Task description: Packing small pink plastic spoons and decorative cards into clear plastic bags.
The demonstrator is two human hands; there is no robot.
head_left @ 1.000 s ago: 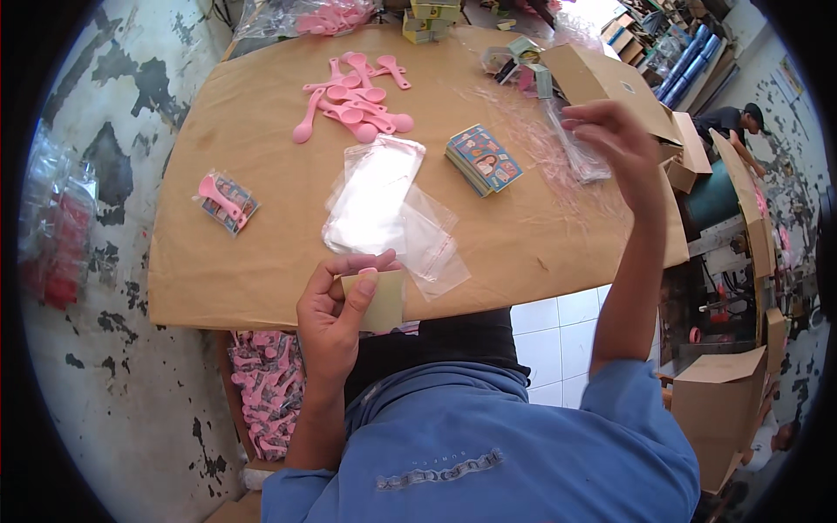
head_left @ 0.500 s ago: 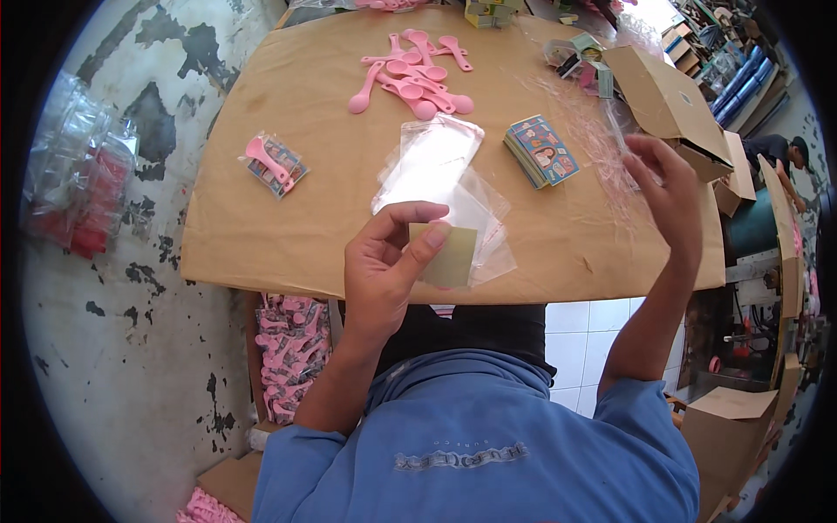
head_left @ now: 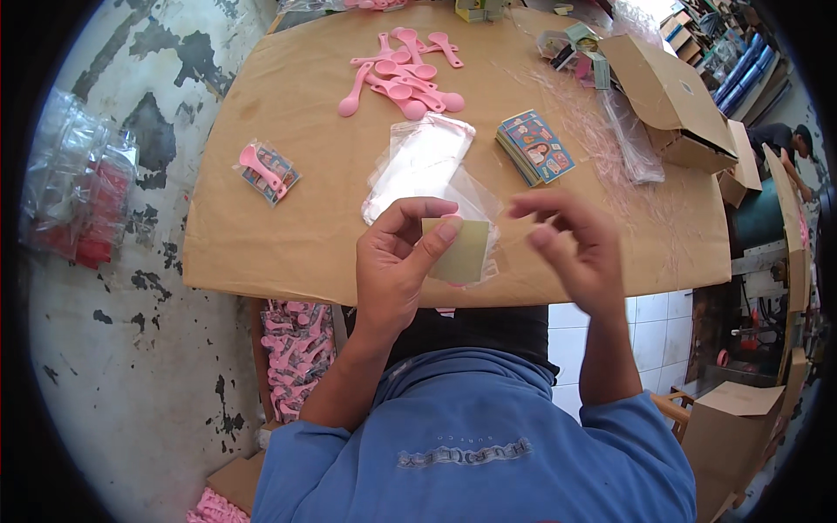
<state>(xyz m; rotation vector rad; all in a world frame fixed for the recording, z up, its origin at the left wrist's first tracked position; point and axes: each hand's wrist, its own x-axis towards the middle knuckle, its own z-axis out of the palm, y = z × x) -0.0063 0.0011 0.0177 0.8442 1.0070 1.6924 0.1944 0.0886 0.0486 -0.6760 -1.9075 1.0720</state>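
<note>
Between its thumb and fingers, my left hand [head_left: 392, 261] grips a small card [head_left: 462, 250] with its plain grey-green side up. Bits of pink show above and below the card; what lies behind it is mostly hidden. To the right, my right hand [head_left: 575, 248] is in the air, slightly blurred, fingers apart and holding nothing. Clear plastic bags [head_left: 423, 161] lie in a loose pile beyond the hands. A stack of blue printed cards [head_left: 536, 148] sits farther right. At the left, a pink spoon [head_left: 263, 170] rests with a printed card in clear wrapping.
Several pink spoons [head_left: 405, 74] are heaped at the table's far side. Thin clear strips [head_left: 602, 131] and a cardboard box [head_left: 667, 91] occupy the right. Below the table's left edge, a box holds many wrapped pink items [head_left: 296, 357]. Another person [head_left: 785, 144] is at far right.
My right hand has come from beside the box at the right in toward my left hand. The left hand keeps the card and has shifted slightly right.
</note>
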